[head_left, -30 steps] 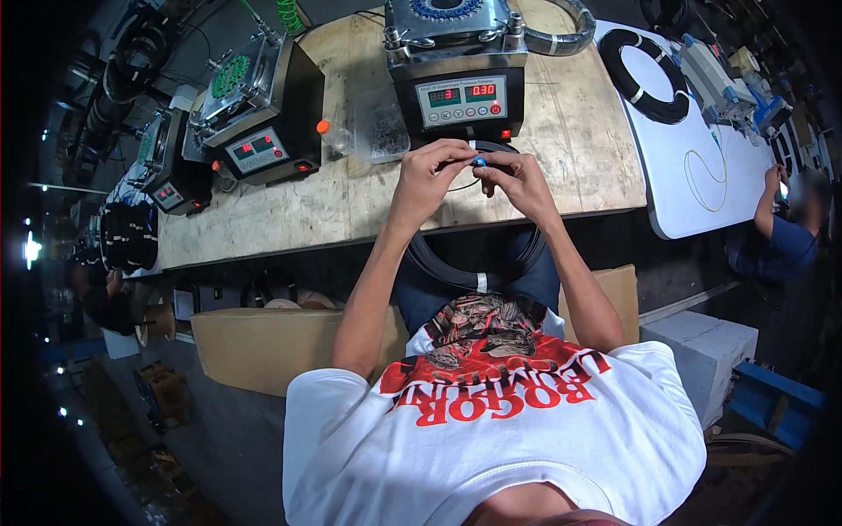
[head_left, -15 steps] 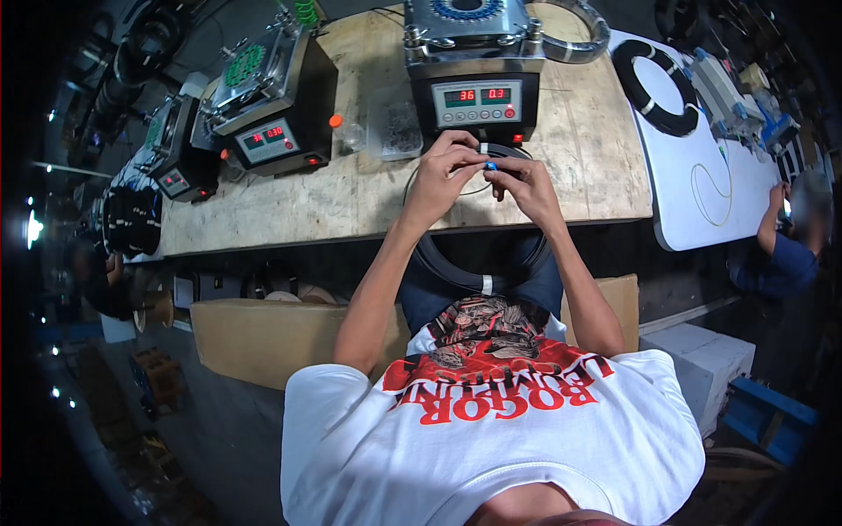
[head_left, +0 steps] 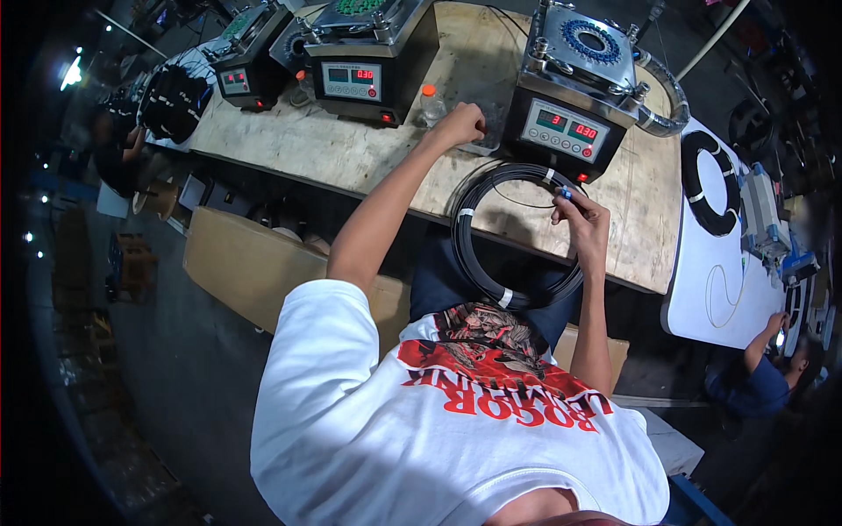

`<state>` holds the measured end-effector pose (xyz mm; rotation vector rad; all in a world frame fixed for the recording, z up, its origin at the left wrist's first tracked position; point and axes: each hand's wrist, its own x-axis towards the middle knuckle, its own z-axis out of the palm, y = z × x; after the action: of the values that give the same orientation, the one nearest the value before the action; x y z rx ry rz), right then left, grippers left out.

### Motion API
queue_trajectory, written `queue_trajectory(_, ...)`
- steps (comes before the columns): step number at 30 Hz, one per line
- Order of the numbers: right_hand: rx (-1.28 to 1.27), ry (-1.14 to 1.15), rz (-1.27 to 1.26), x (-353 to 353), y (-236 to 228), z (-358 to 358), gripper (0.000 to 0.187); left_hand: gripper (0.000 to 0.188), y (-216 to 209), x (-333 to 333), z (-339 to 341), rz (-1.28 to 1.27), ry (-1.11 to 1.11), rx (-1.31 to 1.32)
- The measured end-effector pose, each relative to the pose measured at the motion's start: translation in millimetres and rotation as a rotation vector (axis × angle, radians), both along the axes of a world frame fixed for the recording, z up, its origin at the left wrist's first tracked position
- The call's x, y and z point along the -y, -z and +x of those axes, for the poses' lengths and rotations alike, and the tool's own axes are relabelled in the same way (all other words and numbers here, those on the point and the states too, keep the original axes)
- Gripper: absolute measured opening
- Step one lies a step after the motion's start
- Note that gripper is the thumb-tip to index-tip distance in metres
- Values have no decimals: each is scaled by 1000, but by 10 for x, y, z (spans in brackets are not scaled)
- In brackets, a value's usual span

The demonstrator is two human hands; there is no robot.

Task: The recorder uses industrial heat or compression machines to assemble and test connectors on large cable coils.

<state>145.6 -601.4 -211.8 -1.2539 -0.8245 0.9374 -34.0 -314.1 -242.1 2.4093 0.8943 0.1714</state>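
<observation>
My right hand [head_left: 586, 230] pinches a small blue connector [head_left: 566, 194] between thumb and fingertips. It is held over the right part of a coil of black cable [head_left: 466, 232], which is bound with white bands. The coil leans across the table's front edge, its lower part over my lap. At the clear tray [head_left: 491, 131] of small parts, my left hand [head_left: 461, 125] has its fingers curled together. Whatever those fingers hold, if anything, is hidden. Just left of that hand stands a small clear bottle [head_left: 431, 105] with an orange cap.
Black machines with red-lit displays stand along the wooden table [head_left: 351, 162]; the nearest machine [head_left: 561, 130] is behind the coil. A white table [head_left: 702, 302] on the right bears another black coil [head_left: 707, 184] and a thin looped cable. A person [head_left: 752, 381] sits beyond it.
My left hand has left the blue connector and reached left to the clear tray. My right hand keeps the connector. The view has turned, bringing more of the cable coil into sight.
</observation>
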Motion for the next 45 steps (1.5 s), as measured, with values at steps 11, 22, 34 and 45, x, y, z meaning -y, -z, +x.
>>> queue_trajectory(11, 1, -9, -1, -22, -94, 62, 22, 37, 629, -359, 280, 32, -48, -152)
queue_trajectory(22, -1, 15, -2, -5, -154, 45, 22, 17, 41, 39, 66, 230, -111, -29)
queue_trajectory(34, 3, 9, -32, -71, -173, 35, 23, 22, -510, 969, 227, -592, -191, 943)
queue_trajectory(45, -14, 7, -25, -33, -212, 53, 25, 14, -583, 1657, 576, -848, -20, 958)
